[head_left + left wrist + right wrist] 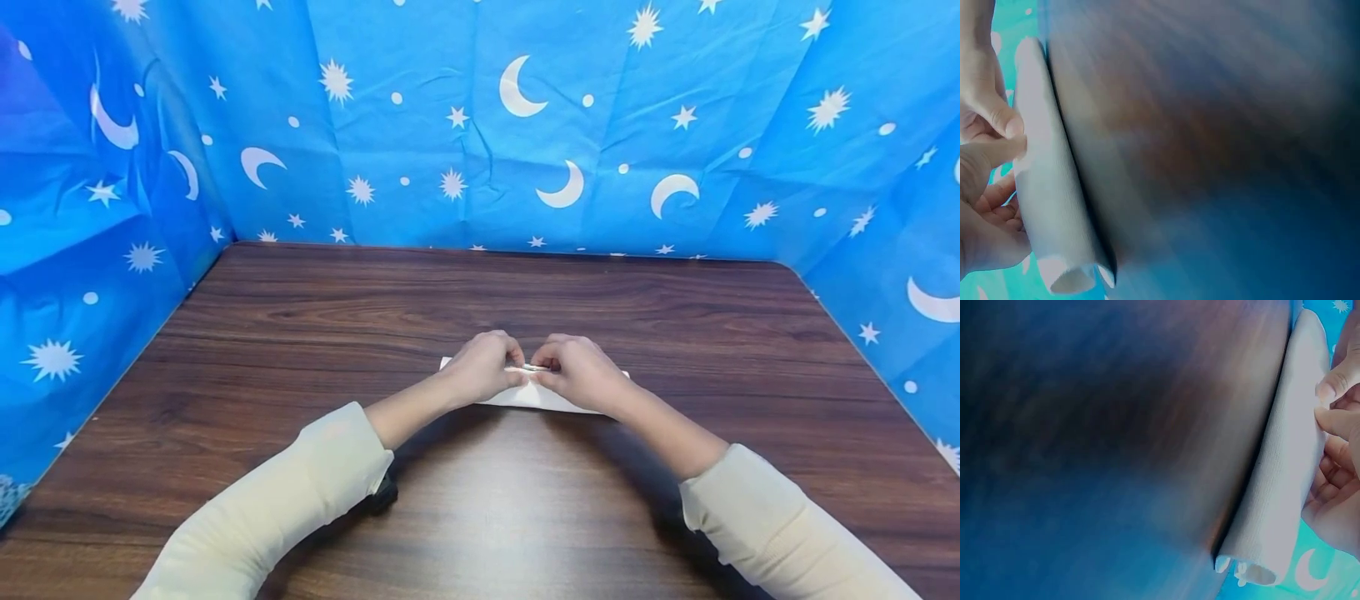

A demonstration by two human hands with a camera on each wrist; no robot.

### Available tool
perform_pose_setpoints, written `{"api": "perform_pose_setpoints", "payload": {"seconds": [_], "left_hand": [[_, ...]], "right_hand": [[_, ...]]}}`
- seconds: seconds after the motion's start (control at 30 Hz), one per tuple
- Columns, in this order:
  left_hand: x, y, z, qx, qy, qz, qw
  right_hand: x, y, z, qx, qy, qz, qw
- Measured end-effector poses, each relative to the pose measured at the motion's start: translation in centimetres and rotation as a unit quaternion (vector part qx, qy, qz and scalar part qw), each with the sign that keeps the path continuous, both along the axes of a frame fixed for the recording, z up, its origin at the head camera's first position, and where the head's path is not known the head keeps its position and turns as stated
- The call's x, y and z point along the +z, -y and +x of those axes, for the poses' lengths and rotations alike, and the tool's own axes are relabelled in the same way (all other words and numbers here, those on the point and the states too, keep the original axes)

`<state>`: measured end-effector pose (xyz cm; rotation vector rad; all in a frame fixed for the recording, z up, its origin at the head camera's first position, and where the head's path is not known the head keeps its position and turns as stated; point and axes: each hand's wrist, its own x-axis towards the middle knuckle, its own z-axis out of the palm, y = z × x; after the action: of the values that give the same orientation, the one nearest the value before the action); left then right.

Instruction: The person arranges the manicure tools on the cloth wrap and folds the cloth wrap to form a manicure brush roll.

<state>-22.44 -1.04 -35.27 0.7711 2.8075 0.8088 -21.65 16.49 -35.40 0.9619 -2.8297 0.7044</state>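
A white cloth (536,397), folded over into a loose roll, lies crosswise on the table in the middle. My left hand (480,368) pinches its far edge between thumb and curled fingers. Close beside it, my right hand (581,371) does the same, the two thumbs nearly meeting. A thin white strip (531,367) shows between the fingertips. Seen from the left wrist, the cloth roll (1054,169) has a hollow end. The right wrist view shows the roll's other end (1257,574), hollow with a ragged edge. Some fingers are hidden behind the cloth.
Dark wood-grain table (300,333) surrounds the cloth. A blue curtain (450,125) with white moons and stars encloses the back and both sides. A small black object (384,496) shows partly from under the left sleeve (300,483).
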Motion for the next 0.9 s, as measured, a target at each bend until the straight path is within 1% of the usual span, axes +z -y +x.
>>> {"api": "perform_pose_setpoints", "payload": {"seconds": [0.03,0.13,0.3,0.43,0.53,0.7,0.8,0.9], "left_hand": [[0.0,-0.1,0.0,-0.005,0.001,0.0,1.0],[0.0,-0.5,0.0,-0.018,-0.012,0.002,0.9998],[0.0,-0.8,0.1,-0.027,-0.018,0.006,0.9995],[0.0,-0.6,0.0,-0.031,-0.01,0.005,0.9995],[0.0,-0.3,0.0,-0.037,0.002,0.01,0.9993],[-0.1,0.0,0.0,-0.036,0.016,0.007,0.9992],[-0.1,-0.1,-0.1,-0.033,0.017,0.005,0.9993],[-0.2,-0.3,-0.3,-0.033,0.011,0.007,0.9994]], "right_hand": [[0.0,0.0,0.0,0.003,-0.004,0.0,1.0],[-0.1,0.0,0.1,0.013,-0.02,-0.003,1.0],[-0.1,0.0,0.2,0.017,-0.04,-0.008,0.999],[0.0,-0.1,0.3,-0.002,-0.021,-0.006,1.0],[0.2,-0.4,0.6,-0.017,0.005,0.008,1.0],[0.3,-1.1,1.1,-0.033,0.029,0.017,0.999],[0.3,-1.3,1.1,-0.037,0.031,0.016,0.999],[0.2,-1.3,0.9,-0.033,0.021,0.02,0.999]]}}
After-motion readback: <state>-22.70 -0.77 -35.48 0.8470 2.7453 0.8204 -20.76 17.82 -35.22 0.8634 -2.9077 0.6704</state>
